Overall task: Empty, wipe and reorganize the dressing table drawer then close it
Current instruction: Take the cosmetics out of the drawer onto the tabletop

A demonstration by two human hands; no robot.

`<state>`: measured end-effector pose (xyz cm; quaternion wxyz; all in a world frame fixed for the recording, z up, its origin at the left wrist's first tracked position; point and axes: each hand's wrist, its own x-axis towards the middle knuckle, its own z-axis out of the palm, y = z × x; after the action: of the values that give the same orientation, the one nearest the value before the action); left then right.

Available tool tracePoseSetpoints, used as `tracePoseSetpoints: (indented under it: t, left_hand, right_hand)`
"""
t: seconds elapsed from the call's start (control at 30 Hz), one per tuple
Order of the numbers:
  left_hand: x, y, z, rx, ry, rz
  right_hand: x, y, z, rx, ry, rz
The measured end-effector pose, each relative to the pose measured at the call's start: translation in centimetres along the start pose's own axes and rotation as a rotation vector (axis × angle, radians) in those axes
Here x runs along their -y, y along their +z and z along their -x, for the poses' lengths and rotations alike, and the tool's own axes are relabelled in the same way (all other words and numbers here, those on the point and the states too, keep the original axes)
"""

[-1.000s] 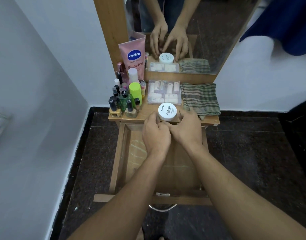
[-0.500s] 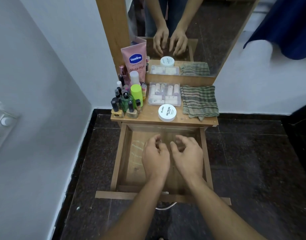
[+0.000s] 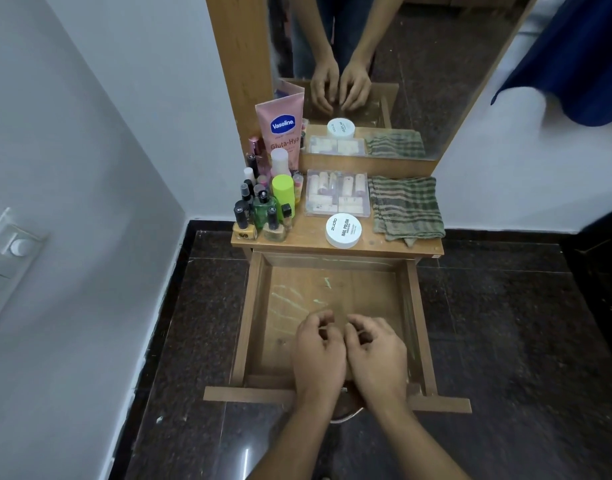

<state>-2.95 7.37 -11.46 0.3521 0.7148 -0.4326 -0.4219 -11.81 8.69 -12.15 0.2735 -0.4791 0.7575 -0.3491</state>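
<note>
Fingers (image 3: 323, 317) of left hand (image 3: 317, 356) and right hand (image 3: 378, 356) loosely curled, empty, over the open drawer (image 3: 361, 289)

The drawer (image 3: 360, 289) is brown wood, its bottom smeared with pale green streaks. At upper centre stand a pink tube (image 3: 282, 133) with a blue badge, a lime-green cap (image 3: 283, 192) and a white jar (image 3: 343, 230) lettered black. The cloth (image 3: 405, 207) is striped green and brown, perhaps faded.

drawer handle (image 3: 344, 418) mostly hidden under the wrists (image 3: 318, 393), blue cloth (image 3: 574, 64) cut off at right edge
</note>
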Motion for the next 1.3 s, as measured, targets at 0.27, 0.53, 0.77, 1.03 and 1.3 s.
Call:
tracePoseSetpoints:
  t: [0.27,0.53,0.77,1.03,1.3]
  left_hand:
    - [0.6,-1.5,1.3,0.075,0.054,-0.075]
    - [0.7,-1.4,1.3,0.032,0.064,-0.16]
    - [0.5,-0.7,1.5,0.009,0.076,-0.244]
    - [0.5,-0.8,1.3,0.011,0.042,-0.266]
    - [0.3,-0.9,1.5,0.018,0.048,-0.297]
  right_hand:
    - [-0.2,0.2,2.1,0.064,-0.048,0.15]
    - [-0.1,0.5,2.3,0.133,-0.026,0.266]
    - [-0.4,0.2,2.3,0.149,0.004,0.257]
    - [-0.2,0.4,2.4,0.161,0.05,0.288]
    - [-0.5,0.5,2.3,0.184,0.041,0.277]
